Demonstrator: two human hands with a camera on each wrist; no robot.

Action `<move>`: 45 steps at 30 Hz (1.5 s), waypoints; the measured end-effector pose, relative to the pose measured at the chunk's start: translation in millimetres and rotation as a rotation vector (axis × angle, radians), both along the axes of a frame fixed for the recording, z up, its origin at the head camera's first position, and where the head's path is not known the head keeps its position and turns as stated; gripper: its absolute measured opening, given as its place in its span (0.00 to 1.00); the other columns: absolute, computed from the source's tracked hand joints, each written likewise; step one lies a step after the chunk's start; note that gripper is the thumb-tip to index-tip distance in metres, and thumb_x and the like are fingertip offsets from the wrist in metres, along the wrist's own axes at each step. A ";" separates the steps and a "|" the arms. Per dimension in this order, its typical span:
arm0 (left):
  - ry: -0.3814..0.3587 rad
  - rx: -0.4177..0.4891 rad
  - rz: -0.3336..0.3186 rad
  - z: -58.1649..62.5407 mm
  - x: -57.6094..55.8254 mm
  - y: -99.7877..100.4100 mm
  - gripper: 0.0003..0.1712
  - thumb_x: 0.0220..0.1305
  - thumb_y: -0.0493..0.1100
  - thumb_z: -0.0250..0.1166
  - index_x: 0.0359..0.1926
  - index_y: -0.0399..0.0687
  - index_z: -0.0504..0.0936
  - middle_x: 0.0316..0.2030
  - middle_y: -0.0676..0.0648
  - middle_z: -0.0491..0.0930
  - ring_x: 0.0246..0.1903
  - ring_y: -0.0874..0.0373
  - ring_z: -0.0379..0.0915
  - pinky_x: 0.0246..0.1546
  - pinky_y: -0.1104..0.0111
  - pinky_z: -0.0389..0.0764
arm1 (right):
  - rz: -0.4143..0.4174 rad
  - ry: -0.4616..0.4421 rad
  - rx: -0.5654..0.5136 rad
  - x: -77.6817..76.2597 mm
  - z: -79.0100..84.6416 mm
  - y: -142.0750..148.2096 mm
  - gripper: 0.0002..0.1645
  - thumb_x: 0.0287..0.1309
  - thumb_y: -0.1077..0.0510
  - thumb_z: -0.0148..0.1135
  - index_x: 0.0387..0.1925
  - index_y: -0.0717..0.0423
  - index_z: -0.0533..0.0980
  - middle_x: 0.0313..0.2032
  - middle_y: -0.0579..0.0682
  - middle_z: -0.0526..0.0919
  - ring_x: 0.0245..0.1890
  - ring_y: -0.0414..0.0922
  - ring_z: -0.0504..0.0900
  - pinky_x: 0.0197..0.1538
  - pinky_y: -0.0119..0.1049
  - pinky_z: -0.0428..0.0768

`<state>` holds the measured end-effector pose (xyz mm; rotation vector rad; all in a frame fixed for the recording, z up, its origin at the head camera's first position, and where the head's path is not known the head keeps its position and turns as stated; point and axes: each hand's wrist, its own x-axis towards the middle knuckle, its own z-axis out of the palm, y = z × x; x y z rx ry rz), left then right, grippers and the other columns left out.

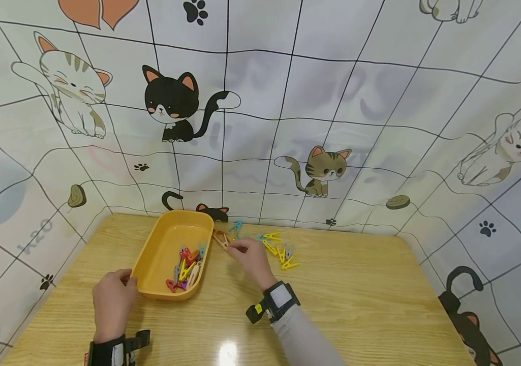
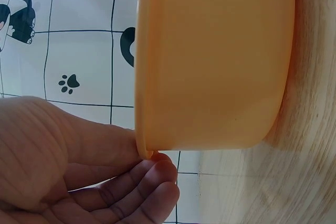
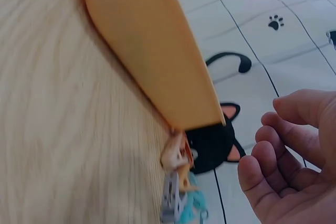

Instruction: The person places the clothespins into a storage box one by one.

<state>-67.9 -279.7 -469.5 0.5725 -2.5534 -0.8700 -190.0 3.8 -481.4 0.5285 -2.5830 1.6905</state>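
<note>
A yellow plastic basket (image 1: pixel 161 254) stands at the left of the table. My left hand (image 1: pixel 113 300) grips its near-left corner, thumb over the rim and fingers under it in the left wrist view. Several coloured clothespins (image 1: pixel 187 264) lie in a heap at the basket's right side. My right hand (image 1: pixel 253 260) is just right of the basket, over the table, its fingers loosely bent with nothing between them in the right wrist view. Close to those fingertips are a pale beige clothespin (image 3: pixel 173 153) and a grey one (image 3: pixel 170 195), beside the basket wall.
Light blue clothespins (image 1: pixel 237 227) and several yellow clothespins (image 1: pixel 282 252) lie right of the basket towards the back of the wooden table (image 1: pixel 356 295). A cat-patterned cloth (image 1: pixel 260 101) hangs along the back and both sides.
</note>
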 end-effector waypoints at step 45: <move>-0.009 0.020 0.019 -1.1 -0.9 0.1 0.15 0.62 0.28 0.64 0.46 0.18 0.83 0.34 0.25 0.83 0.32 0.34 0.81 0.29 0.51 0.79 | -0.431 -0.149 0.361 -32.1 -32.0 119.1 0.14 0.61 0.58 0.68 0.21 0.59 0.82 0.19 0.45 0.75 0.23 0.42 0.71 0.26 0.32 0.64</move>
